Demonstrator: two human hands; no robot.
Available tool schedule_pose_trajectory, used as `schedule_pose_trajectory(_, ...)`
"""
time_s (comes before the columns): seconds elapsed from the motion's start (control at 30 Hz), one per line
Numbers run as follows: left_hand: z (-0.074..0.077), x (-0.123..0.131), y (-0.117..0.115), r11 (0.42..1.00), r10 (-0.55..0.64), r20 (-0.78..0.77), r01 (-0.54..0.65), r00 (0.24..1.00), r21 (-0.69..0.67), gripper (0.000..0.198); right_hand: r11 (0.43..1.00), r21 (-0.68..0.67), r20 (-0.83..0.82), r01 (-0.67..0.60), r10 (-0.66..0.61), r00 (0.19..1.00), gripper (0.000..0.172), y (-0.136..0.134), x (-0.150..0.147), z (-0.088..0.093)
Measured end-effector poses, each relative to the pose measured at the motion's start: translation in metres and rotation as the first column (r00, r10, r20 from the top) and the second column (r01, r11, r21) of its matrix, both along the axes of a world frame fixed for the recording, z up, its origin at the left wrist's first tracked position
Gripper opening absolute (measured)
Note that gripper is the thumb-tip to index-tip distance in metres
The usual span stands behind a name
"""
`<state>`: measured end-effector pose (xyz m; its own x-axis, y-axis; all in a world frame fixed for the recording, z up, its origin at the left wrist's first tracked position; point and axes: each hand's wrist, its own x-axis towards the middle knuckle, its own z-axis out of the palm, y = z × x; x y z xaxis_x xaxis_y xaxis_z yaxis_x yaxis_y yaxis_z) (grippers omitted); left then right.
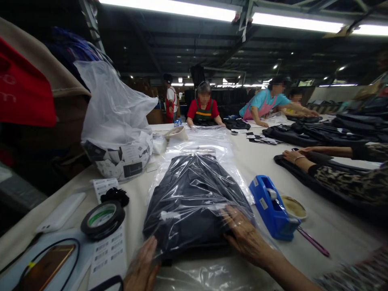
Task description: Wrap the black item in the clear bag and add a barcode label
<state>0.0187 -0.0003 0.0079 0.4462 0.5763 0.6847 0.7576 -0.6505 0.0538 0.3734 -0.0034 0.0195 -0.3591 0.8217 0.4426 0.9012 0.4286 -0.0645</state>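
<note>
A dark backpack or similar black bag [194,194] lies in a clear plastic bag [242,184] on the table before me. My left hand [143,262], slightly blurred, touches the plastic at the near left corner, fingers stretched out. On the near right side rests my right hand [247,238], its fingers extended on the plastic and the thumb apart near the lower edge. Loose plastic spreads toward me from the bag's near edge. Farther up the table, a stack of clear plastic bags [209,135] adjoins the far end.
Right of the bag stands a blue tape dispenser [271,208], beside a round tape roll [294,207]. At left are black tape [103,220], a phone [50,264], label sheets [108,254] and a plastic sack of tags [118,149]. A co-worker's hands [297,157] handle black fabric at right.
</note>
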Motion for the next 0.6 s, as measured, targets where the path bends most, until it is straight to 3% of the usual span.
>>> schedule_pose_trajectory(0.1, 0.0, -0.016, -0.008, 0.999, 0.04, -0.038, -0.039, 0.998, 0.033, 0.054, 0.999, 0.032, -0.027, -0.009, 0.01, 1.0, 0.06, 0.0, 0.002, -0.001)
schedule_pose_trajectory(0.2, 0.004, -0.014, -0.012, 0.998, 0.056, -0.015, -0.056, 0.998, -0.015, 0.055, 1.0, 0.0, -0.065, -0.012, 0.012, 0.998, 0.063, 0.002, 0.002, 0.003)
schedule_pose_trajectory(0.37, 0.011, 0.024, -0.008, 0.996, 0.064, 0.041, -0.061, 0.997, -0.062, 0.056, 0.98, -0.111, -0.21, 0.163, -0.184, 0.96, 0.062, 0.006, -0.01, 0.013)
schedule_pose_trajectory(0.6, 0.017, 0.065, 0.003, 0.997, -0.081, 0.062, 0.08, 0.995, 0.02, 0.053, 0.951, -0.186, -0.543, 0.249, -0.311, 0.781, 0.058, 0.01, -0.018, 0.015)
